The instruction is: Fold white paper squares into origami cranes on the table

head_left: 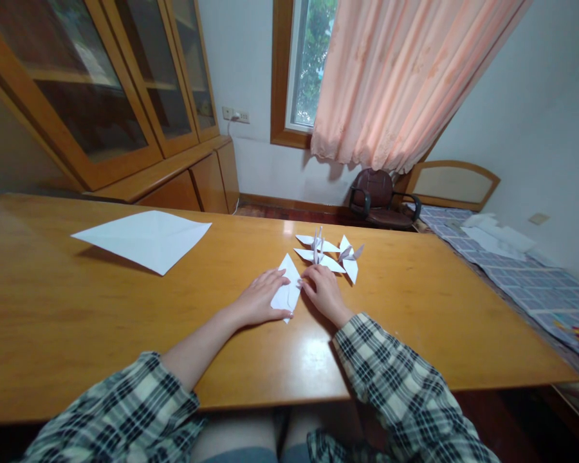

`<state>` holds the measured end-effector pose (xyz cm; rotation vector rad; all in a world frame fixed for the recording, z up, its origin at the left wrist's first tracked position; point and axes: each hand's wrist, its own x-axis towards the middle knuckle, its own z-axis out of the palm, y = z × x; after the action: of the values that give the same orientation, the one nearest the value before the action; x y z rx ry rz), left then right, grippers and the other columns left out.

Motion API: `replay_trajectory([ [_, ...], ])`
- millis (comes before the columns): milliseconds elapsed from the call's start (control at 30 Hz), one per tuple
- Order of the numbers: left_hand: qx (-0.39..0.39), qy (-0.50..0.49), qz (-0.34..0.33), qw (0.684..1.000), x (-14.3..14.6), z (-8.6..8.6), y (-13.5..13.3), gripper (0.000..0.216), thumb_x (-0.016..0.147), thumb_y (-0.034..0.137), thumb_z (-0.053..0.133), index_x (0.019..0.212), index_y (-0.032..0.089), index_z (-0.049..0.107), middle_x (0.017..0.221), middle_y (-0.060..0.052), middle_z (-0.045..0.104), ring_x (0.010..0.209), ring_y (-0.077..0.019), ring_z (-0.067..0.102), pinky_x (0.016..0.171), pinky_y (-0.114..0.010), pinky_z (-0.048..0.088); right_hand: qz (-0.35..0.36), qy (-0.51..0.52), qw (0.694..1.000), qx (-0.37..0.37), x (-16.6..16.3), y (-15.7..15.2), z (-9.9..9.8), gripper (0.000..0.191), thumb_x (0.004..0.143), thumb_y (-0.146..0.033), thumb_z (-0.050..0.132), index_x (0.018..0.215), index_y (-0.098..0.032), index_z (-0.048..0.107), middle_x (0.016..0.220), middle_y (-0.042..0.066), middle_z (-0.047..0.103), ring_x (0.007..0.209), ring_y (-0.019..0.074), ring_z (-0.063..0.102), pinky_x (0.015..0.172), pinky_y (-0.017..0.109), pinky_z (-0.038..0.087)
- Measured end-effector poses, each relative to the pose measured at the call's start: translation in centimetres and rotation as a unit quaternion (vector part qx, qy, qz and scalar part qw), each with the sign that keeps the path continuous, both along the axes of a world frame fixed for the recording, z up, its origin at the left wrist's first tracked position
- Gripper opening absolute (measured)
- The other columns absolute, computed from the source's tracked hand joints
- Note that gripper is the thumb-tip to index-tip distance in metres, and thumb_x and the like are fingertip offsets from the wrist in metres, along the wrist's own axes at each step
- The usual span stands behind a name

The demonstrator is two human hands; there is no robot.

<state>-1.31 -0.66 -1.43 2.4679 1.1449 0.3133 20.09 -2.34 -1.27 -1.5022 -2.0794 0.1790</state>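
A white folded paper (288, 297), kite-shaped, lies on the table between my two hands. My left hand (261, 297) holds it down from the left, the fingertips on its upper part and the thumb near its lower end. At the paper's right edge, my right hand (324, 292) has its bent fingers closed on the border; part of the grip is hidden. Just beyond the right hand stand several folded paper cranes (349, 254) with spread wings, close together.
A larger creased paper sheet (147, 239) rests on the left of the wooden table (125, 341), its edges slightly raised. Behind the table are a glass-door cabinet (139, 151), a brown office chair (379, 199) and a pink curtain (386, 83). A bed (511, 276) stands at the right.
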Motion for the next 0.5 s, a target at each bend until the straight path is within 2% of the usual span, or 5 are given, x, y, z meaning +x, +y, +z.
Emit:
replay_trajectory([
  [133, 0.026, 0.000, 0.016, 1.000, 0.2, -0.5, 0.0, 0.076, 0.073, 0.068, 0.061, 0.132, 0.023, 0.047, 0.153, -0.012, 0.032, 0.141, -0.0334, 0.025, 0.115, -0.050, 0.021, 0.095, -0.019, 0.995, 0.000, 0.2, -0.3, 0.5, 0.015, 0.090, -0.020, 0.057, 0.097, -0.023, 0.070, 0.105, 0.006, 0.065, 0.101, 0.0221, 0.054, 0.088, 0.037, 0.039],
  [300, -0.004, -0.009, -0.020, 1.000, -0.7, 0.0, 0.8, 0.073, 0.077, 0.068, 0.057, 0.135, 0.024, 0.048, 0.153, -0.012, 0.033, 0.141, -0.0331, 0.026, 0.115, -0.051, 0.020, 0.121, -0.024, 0.992, -0.004, 0.2, -0.4, 0.1, 0.017, 0.090, -0.024, 0.060, 0.101, -0.023, 0.072, 0.104, 0.006, 0.068, 0.098, 0.0217, 0.057, 0.087, 0.038, 0.041],
  [367, -0.019, -0.026, -0.047, 0.998, -1.5, 0.3, 1.5, 0.061, 0.083, 0.060, 0.055, 0.132, 0.023, 0.052, 0.150, -0.011, 0.038, 0.140, -0.0306, 0.030, 0.115, -0.049, 0.023, 0.128, -0.019, 0.992, -0.003, 0.4, -0.4, 0.0, 0.017, 0.090, -0.024, 0.060, 0.102, -0.022, 0.072, 0.105, 0.006, 0.068, 0.098, 0.0215, 0.058, 0.087, 0.038, 0.042],
  [433, -0.030, -0.068, -0.074, 0.994, -2.4, 0.4, 2.3, 0.043, 0.092, 0.046, 0.047, 0.126, 0.023, 0.058, 0.145, -0.009, 0.047, 0.135, -0.0254, 0.038, 0.114, -0.044, 0.027, 0.134, -0.018, 0.991, -0.003, 0.5, -0.4, 0.0, 0.018, 0.091, -0.025, 0.058, 0.102, -0.022, 0.072, 0.105, 0.007, 0.068, 0.098, 0.0214, 0.058, 0.087, 0.038, 0.042],
  [500, -0.032, -0.114, -0.083, 0.989, -3.1, 0.3, 3.1, 0.033, 0.094, 0.032, 0.043, 0.118, 0.022, 0.063, 0.136, -0.007, 0.057, 0.128, -0.0214, 0.047, 0.111, -0.041, 0.033, 0.136, -0.020, 0.991, -0.005, 0.7, -0.4, 0.1, 0.019, 0.091, -0.026, 0.058, 0.103, -0.023, 0.072, 0.107, 0.007, 0.068, 0.098, 0.0217, 0.058, 0.087, 0.039, 0.042],
])
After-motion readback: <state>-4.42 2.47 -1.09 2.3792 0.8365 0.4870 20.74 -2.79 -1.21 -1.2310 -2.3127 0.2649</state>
